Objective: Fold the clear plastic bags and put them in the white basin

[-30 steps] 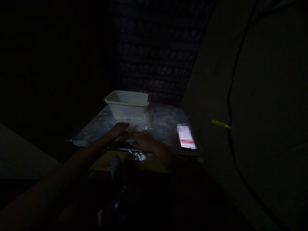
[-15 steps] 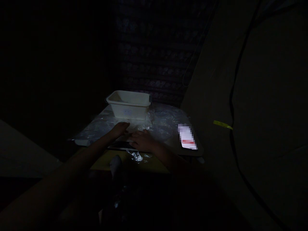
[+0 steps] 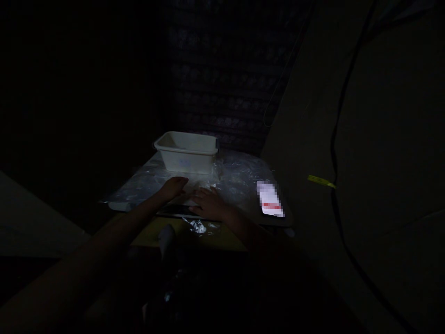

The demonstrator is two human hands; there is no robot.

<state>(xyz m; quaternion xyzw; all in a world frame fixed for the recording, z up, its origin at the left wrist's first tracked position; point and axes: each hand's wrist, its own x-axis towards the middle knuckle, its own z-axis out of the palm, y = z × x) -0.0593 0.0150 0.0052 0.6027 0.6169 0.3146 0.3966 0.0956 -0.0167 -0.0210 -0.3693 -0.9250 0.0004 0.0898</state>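
Head view shows us plastic film [image 3: 238, 178] spread left to right over the tabletop [image 3: 250, 211], around and beyond our left hand [image 3: 174, 187] and right hand [image 3: 207, 204]. Our right, nearer the film's right side, has fingers spread, gripping nothing visible; our left half-curls, its hold too dark to tell.

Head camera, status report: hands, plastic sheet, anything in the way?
Left hand, right hand at clear plastic sheet, grip unclear in the dark. Sheet wrinkled, spread out. White tub stands beyond the hands.
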